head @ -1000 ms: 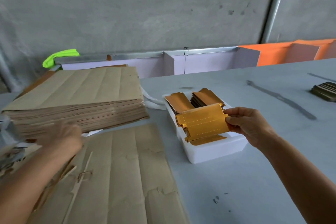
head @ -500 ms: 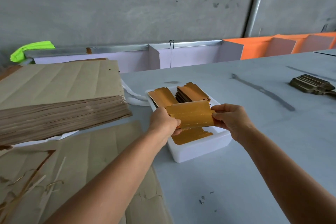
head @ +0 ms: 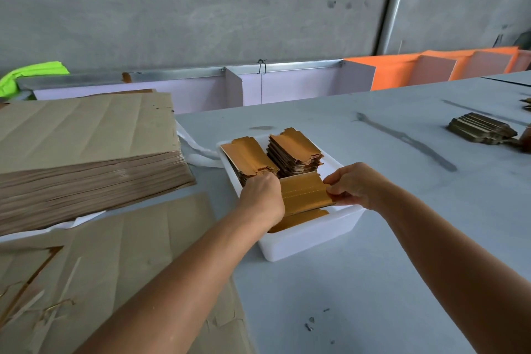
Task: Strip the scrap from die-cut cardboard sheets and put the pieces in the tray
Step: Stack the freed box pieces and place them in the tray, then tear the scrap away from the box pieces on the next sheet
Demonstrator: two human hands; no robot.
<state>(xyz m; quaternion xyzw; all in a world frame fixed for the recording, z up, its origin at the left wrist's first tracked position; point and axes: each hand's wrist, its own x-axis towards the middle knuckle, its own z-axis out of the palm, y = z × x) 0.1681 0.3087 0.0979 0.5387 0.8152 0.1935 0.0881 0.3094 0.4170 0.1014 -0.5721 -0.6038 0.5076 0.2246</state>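
A white tray (head: 310, 238) stands on the grey table, holding two rows of gold-orange die-cut pieces (head: 293, 149) at its far end. Both hands hold a small bundle of gold pieces (head: 304, 192) over the near end of the tray. My left hand (head: 263, 198) grips its left end and my right hand (head: 356, 187) pinches its right end. Another gold piece (head: 298, 220) lies flat in the tray beneath the bundle. A thick stack of brown die-cut sheets (head: 86, 152) sits to the left.
A flat brown sheet (head: 129, 253) lies in front of the stack, with thin scrap strips (head: 37, 302) at the lower left. A small pile of brown pieces (head: 479, 128) rests at the far right. Lilac and orange panels (head: 287, 86) line the table's back edge.
My left hand came off the scrap at the left and took the bundle's left end. Both hands have lowered the bundle nearer the tray.
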